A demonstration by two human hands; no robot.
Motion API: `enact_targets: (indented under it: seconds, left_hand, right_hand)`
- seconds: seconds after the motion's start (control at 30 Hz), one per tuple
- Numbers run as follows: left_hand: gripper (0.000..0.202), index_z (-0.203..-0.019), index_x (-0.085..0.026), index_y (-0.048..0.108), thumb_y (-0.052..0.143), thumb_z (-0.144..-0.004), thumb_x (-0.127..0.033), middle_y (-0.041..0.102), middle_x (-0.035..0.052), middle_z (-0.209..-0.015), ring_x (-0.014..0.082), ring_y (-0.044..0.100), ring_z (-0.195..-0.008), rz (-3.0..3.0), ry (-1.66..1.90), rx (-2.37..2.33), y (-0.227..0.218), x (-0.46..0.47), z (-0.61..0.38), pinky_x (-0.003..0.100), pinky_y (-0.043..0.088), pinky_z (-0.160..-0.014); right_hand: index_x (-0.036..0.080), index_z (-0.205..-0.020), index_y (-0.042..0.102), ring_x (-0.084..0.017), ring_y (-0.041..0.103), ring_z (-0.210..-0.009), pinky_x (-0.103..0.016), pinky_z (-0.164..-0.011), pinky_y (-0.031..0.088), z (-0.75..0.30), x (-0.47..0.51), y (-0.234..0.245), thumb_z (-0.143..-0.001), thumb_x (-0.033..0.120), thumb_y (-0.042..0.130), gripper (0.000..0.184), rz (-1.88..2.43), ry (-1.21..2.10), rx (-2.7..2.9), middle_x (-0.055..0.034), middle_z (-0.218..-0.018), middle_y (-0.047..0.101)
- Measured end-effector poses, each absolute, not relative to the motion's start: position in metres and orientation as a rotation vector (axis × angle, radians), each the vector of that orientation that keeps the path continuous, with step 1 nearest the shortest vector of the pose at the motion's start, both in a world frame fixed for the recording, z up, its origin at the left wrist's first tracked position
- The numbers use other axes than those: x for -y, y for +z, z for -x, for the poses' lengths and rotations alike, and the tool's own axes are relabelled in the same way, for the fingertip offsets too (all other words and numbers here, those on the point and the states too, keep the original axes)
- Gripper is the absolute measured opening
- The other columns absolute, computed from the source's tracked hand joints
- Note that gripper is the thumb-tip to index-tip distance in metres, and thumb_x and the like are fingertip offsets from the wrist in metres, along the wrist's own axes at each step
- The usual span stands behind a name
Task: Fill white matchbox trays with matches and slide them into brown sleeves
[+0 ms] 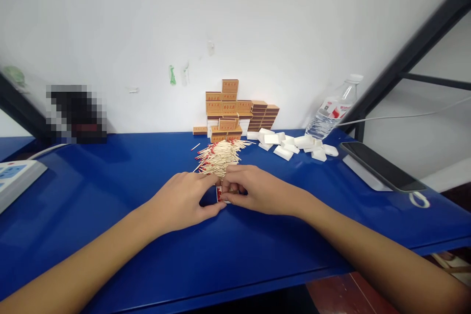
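A small white matchbox tray (pixel 218 195) lies on the blue table in front of me, with red-tipped matches (pixel 220 192) inside it. My left hand (pixel 183 202) holds the tray at its left end, fingers on the far side and thumb on the near side. Over the tray's right part, my right hand (pixel 253 189) is curled, thumb and fingers closed on matches; its fingers hide most of the tray. Just beyond both hands is a big loose pile of matches (pixel 221 157), heads mostly to the left.
Stacked matchboxes (pixel 228 107) stand against the wall behind the pile. To their right lie several white trays (pixel 283 152). A water bottle (pixel 333 108) leans at the back right, near a phone (pixel 382 167) on a white box. A power strip (pixel 22 179) sits far left.
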State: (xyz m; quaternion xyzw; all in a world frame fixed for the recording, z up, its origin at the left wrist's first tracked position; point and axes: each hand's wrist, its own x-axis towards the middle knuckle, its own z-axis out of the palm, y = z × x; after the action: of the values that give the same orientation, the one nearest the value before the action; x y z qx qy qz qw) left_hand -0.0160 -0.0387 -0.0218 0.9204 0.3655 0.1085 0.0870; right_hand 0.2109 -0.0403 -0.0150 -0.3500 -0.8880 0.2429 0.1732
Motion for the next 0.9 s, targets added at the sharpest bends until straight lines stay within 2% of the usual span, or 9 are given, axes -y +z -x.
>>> enact_targets:
  seconds: [0.17, 0.33, 0.43, 0.53, 0.73, 0.9]
  left_hand:
    - [0.026, -0.11, -0.022, 0.068, 0.065, -0.095, -0.043, 0.057, -0.0037, -0.067, 0.0162, 0.052, -0.056, -2.724, 0.334, -1.074, -0.024, 0.038, 0.016, 0.029, 0.03, -0.055]
    - [0.031, -0.108, -0.019, 0.069, 0.065, -0.094, -0.046, 0.05, -0.0057, -0.062, 0.0139, 0.047, -0.053, -2.701, 0.492, -1.107, -0.024, 0.04, 0.014, 0.028, 0.031, -0.056]
    - [0.035, -0.114, -0.023, 0.071, 0.069, -0.091, -0.049, 0.046, -0.0079, -0.058, 0.0129, 0.046, -0.052, -2.579, 0.526, -1.128, -0.025, 0.04, 0.013, 0.027, 0.033, -0.056]
    - [0.032, -0.107, -0.024, 0.072, 0.072, -0.088, -0.05, 0.044, -0.0088, -0.055, 0.0121, 0.045, -0.05, -2.46, 0.489, -1.161, -0.026, 0.039, 0.012, 0.026, 0.031, -0.054]
    - [0.035, -0.112, -0.026, 0.073, 0.076, -0.085, -0.048, 0.049, -0.0084, -0.059, 0.0118, 0.048, -0.053, -2.449, 0.439, -1.082, -0.024, 0.04, 0.012, 0.026, 0.032, -0.056]
    - [0.035, -0.113, -0.025, 0.074, 0.076, -0.086, -0.047, 0.049, -0.0078, -0.058, 0.0122, 0.048, -0.054, -2.487, 0.442, -1.09, -0.021, 0.04, 0.013, 0.026, 0.031, -0.056]
  right_hand:
    - [0.019, -0.093, 0.067, -0.013, 0.055, -0.079, -0.027, -0.071, 0.042, -0.213, 0.041, -0.018, -0.095, 0.016, 0.067, 0.003, 0.962, 0.641, 2.54, -0.002, -0.093, 0.063]
    - [0.019, -0.086, 0.065, -0.012, 0.05, -0.07, -0.027, -0.066, 0.037, -0.22, 0.037, -0.011, -0.096, 0.019, 0.065, 0.01, 0.962, 0.408, 2.409, 0.0016, -0.078, 0.057]
    - [0.019, -0.087, 0.064, -0.012, 0.048, -0.067, -0.027, -0.064, 0.035, -0.229, 0.031, -0.005, -0.097, 0.021, 0.063, 0.01, 0.987, 0.211, 2.253, 0.0027, -0.073, 0.053]
    - [0.019, -0.087, 0.063, -0.012, 0.047, -0.066, -0.027, -0.064, 0.035, -0.236, 0.025, -0.003, -0.098, 0.023, 0.061, 0.012, 1.029, 0.121, 2.211, 0.0027, -0.071, 0.051]
    - [0.019, -0.086, 0.063, -0.013, 0.048, -0.067, -0.028, -0.063, 0.033, -0.237, 0.022, -0.005, -0.095, 0.018, 0.059, 0.01, 1.059, 0.136, 2.375, 0.0012, -0.074, 0.056]
    - [0.02, -0.087, 0.067, -0.014, 0.052, -0.067, -0.028, -0.061, 0.032, -0.249, 0.015, -0.001, -0.092, 0.023, 0.065, 0.006, 1.368, 0.096, 2.325, 0.0007, -0.073, 0.062]
